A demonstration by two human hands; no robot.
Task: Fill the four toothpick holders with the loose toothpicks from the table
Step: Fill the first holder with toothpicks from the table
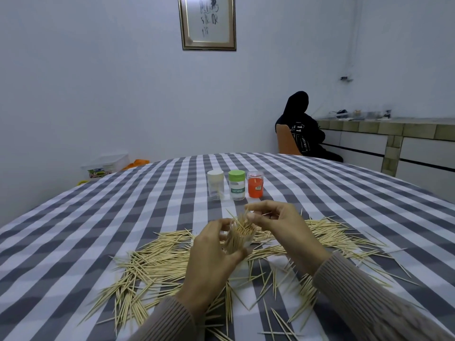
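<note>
Toothpicks point(157, 262) are lying scattered every way across the checked tablecloth point(73, 230). Left hand point(216, 252) is gripping a clear holder point(240, 238), packed, tips pointing up. Right hand point(275, 222) is pinching toothpicks above its mouth. Behind, three upright jars are standing; the green-lidded jar point(237, 185) is reading "TOOTHPICK".

L hand point(216, 249) curled, gripping; R hand point(275, 220) pinching, fingers bent.
</note>
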